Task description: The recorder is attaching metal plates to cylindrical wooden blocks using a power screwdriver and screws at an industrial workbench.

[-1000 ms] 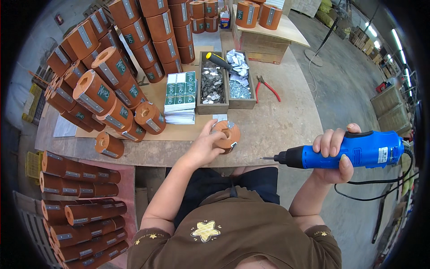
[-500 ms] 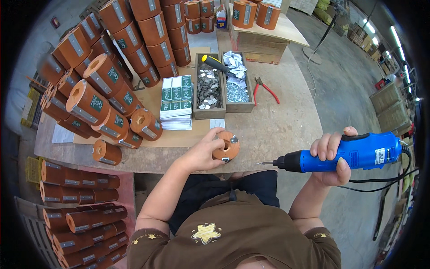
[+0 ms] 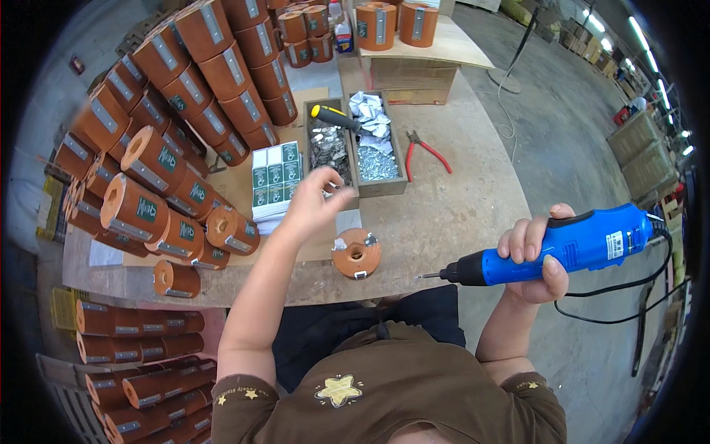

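A white printed label (image 3: 614,246) marks the blue electric screwdriver (image 3: 580,240) gripped in the right hand (image 3: 526,240). The left hand (image 3: 314,209), thumb and fingertips parted, hovers beside green-and-white printed label sheets (image 3: 276,176). Near the table's (image 3: 466,222) front edge, 1 orange-brown hollow cylinder (image 3: 357,265) stands, silvery pieces on its rim.

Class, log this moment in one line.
left hand: empty, near metal pieces | right hand: holding blue corded electric screwdriver | orange-brown holed cylinder: on tabletop, untouched

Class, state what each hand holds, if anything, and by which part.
Right hand: blue power screwdriver, gripped around its body behind the black nose. Left hand: nothing visibly held.
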Tool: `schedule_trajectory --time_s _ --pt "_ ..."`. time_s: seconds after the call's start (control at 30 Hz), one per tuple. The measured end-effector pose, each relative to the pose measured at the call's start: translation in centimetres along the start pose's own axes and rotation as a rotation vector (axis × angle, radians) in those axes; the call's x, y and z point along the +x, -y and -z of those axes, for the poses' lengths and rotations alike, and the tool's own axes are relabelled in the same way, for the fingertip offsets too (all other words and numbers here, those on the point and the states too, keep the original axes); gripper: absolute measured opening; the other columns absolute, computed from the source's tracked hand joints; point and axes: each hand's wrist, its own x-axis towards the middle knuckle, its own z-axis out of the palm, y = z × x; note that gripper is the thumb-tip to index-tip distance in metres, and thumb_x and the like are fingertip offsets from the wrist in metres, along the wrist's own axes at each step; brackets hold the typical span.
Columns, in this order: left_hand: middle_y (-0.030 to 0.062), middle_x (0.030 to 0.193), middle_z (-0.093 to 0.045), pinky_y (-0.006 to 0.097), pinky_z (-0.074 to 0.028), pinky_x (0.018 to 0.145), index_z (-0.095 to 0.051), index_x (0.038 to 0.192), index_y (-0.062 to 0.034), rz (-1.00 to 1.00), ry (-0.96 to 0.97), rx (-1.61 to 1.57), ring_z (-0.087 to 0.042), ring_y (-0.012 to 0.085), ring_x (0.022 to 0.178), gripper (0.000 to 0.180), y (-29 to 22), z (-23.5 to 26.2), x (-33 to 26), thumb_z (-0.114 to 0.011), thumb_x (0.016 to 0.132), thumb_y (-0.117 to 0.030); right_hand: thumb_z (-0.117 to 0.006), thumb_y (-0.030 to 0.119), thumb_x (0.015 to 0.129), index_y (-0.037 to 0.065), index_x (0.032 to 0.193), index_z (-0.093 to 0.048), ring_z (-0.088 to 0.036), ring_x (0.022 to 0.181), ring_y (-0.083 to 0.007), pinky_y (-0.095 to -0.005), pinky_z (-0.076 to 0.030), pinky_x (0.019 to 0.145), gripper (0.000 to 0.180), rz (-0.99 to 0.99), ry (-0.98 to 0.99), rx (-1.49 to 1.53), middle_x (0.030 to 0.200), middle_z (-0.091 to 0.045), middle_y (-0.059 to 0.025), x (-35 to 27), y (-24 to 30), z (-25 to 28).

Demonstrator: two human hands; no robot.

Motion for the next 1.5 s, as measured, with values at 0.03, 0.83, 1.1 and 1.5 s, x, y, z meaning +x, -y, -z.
schedule_trajectory --time_s 0.03,0.83,1.1,1.5 --pt "0.0041 0.063 -0.055 0.025 -0.042 0.055 -0.055 0.081 0.0001 0.062 -0.084 0.013 -0.051 0.0105 0.059 0.019 1.0 -0.4 1.5 -0.064 0.075 -0.016 -0.055 0.014 0.072 0.001 0.120 -0.031 -0.050 0.063 -0.0168 -0.0334 -0.047 0.061 0.055 0.014 -0.004 -0.004 0.070 -0.047 -0.0070 -0.1 0.0 0.0" --pt "0.0094 0.063 -0.058 0.029 -0.044 0.042 -0.051 0.073 0.0017 0.347 0.028 0.197 -0.056 0.0169 0.045 0.012 8.5 -4.7 7.9 -0.060 0.075 -0.007 -0.062 0.002 0.067 0.002 0.115 -0.036 -0.054 0.063 -0.0214 -0.0360 -0.043 0.060 0.054 -0.056 -0.095 0.030 0.068 -0.053 -0.0092 -1.1 1.6 0.6" --pt "0.0021 0.068 -0.054 0.018 -0.037 0.041 -0.049 0.088 -0.0033 0.140 -0.037 -0.270 -0.050 0.0068 0.049 0.003 2.3 0.7 4.0 -0.049 0.086 -0.006 -0.062 0.001 0.067 0.001 0.116 -0.035 -0.054 0.063 -0.0226 -0.0364 -0.044 0.061 0.056 -0.057 -0.081 0.102 0.068 -0.053 -0.0096 -1.3 1.4 -0.3" --pt "0.0111 0.073 -0.061 0.029 -0.047 0.065 -0.058 0.082 0.0017 -0.021 0.467 -0.006 -0.061 0.0200 0.072 0.010 -6.0 1.4 -5.6 -0.061 0.073 -0.002 -0.055 0.012 0.071 0.001 0.122 -0.030 -0.050 0.065 -0.0191 -0.0351 -0.046 0.063 0.058 -0.019 0.011 -0.003 0.072 -0.048 -0.0079 -1.4 1.3 -1.2"
